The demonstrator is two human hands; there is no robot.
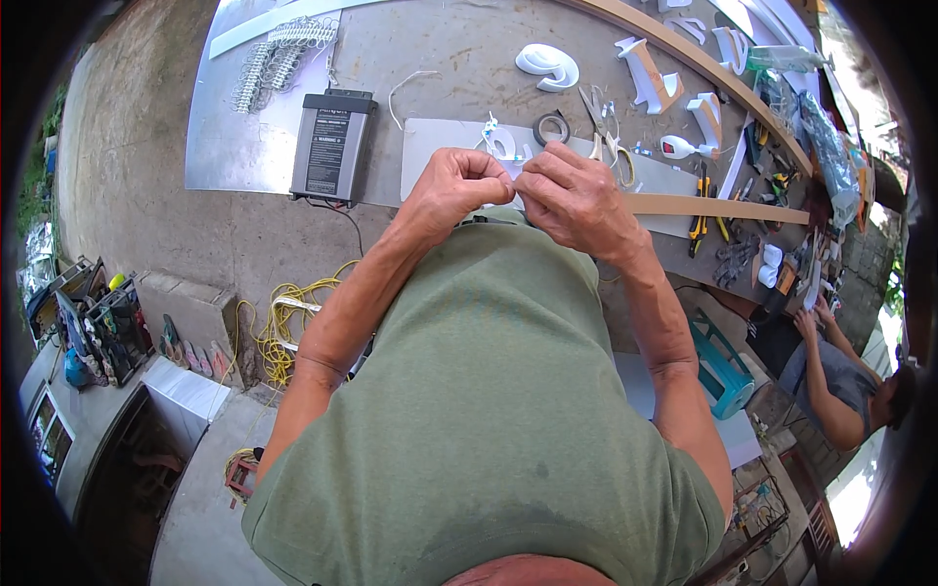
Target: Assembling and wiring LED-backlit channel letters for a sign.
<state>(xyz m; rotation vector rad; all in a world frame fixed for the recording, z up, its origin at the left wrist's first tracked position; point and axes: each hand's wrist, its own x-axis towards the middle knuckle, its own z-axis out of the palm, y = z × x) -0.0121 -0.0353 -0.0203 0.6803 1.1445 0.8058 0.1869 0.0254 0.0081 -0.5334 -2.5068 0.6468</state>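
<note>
My left hand (pixel 457 191) and my right hand (pixel 578 201) meet over the near edge of the grey worktable (pixel 459 59). Thumb and fingers of each are pinched together, almost touching the other hand; whatever is between the fingertips is too small to make out. Just beyond them, on a pale board (pixel 420 146), lies a white curved piece (pixel 502 143) with small modules and thin wires, partly hidden by my hands. A roll of black tape (pixel 551 128) and a pair of scissors (pixel 600 115) lie beyond my right hand.
A grey and black power supply box (pixel 333 145) and bundled wired modules (pixel 283 57) sit at left. White shaped pieces (pixel 549 66), a brown strip (pixel 723 207) and a cutter knife (pixel 700 210) lie on the table. Yellow cable (pixel 283 332), a teal stool (pixel 723 366) and another person (pixel 831 381) are nearby.
</note>
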